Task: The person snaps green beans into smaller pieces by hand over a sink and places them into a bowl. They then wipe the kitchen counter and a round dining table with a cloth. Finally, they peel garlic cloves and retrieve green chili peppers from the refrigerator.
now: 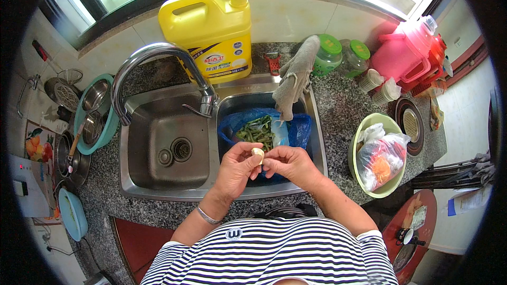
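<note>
Between the thumb and fingers of my left hand (237, 166) is a small pale piece, perhaps a garlic clove (258, 152). The fingertips of my right hand (288, 163) touch or nearly touch its right side; whether they pinch part of it cannot be told. Both hands are over the near edge of the right sink basin. Beyond them, a blue plastic bag (300, 128) lies in that basin, holding green vegetable pieces (253, 131) that look like bean pods or peels. A grey cloth (295, 75) hangs over the basin's back right edge.
The left steel basin (158, 166) has a chrome faucet (158, 49) arching over it. Behind stand a yellow detergent jug (210, 35) and a red peeler (273, 64). Right are green-lidded jars (328, 57), a pink jug (404, 49) and a pale green basin (353, 158) of plastic bags.
</note>
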A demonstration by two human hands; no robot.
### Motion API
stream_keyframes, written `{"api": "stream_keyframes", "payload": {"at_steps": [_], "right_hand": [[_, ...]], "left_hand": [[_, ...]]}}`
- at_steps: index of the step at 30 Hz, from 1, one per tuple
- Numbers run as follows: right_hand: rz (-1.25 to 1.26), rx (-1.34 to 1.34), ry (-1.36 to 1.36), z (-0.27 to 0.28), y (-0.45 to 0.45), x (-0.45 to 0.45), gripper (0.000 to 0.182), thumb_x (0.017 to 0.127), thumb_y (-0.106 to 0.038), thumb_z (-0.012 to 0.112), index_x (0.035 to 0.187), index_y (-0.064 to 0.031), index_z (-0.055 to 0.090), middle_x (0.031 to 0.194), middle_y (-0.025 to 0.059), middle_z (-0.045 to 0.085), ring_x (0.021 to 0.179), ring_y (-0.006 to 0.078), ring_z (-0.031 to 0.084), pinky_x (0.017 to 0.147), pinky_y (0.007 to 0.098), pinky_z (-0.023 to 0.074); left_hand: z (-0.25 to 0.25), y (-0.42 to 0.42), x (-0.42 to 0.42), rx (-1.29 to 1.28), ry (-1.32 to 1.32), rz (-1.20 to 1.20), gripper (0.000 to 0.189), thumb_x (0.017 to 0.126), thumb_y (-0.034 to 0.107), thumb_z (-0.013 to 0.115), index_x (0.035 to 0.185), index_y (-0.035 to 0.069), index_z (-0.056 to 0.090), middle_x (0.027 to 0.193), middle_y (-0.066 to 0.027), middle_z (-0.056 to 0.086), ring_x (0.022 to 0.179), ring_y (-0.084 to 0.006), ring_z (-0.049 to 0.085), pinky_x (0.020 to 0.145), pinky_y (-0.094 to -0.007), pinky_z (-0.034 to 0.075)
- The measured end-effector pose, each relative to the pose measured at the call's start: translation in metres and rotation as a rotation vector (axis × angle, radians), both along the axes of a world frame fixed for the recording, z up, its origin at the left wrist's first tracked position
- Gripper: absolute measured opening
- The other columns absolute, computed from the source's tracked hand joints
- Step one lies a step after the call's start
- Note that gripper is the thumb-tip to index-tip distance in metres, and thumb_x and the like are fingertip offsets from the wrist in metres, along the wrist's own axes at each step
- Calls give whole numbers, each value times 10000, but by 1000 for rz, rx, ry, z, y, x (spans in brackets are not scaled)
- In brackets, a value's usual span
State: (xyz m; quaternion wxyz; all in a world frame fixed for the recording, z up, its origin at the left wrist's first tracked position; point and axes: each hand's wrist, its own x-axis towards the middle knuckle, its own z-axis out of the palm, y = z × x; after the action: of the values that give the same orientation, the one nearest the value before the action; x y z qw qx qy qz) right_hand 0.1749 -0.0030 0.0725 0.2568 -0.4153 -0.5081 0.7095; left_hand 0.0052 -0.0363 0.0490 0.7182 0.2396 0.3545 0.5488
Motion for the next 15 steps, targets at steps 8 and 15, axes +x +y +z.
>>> {"api": "stream_keyframes", "payload": {"at_steps": [8,15], "right_hand": [[22,-38,-93,0,2,-1,162,855,-103,622,925,41,599,793,51,620,674,110,602,613,218,501],[-29,195,-268,-6,1,-3,94,827,-87,612,825,7,616,697,6,585,617,64,538,564,204,456]], "left_hand": [[-7,-1,0,-16,46,-21,245,835,86,647,1063,28,580,806,-42,587,591,-88,501,492,-198,410],[-5,2,-1,-31,139,-49,270,832,65,640,1094,38,577,825,-46,595,588,-94,520,468,-199,417]]}}
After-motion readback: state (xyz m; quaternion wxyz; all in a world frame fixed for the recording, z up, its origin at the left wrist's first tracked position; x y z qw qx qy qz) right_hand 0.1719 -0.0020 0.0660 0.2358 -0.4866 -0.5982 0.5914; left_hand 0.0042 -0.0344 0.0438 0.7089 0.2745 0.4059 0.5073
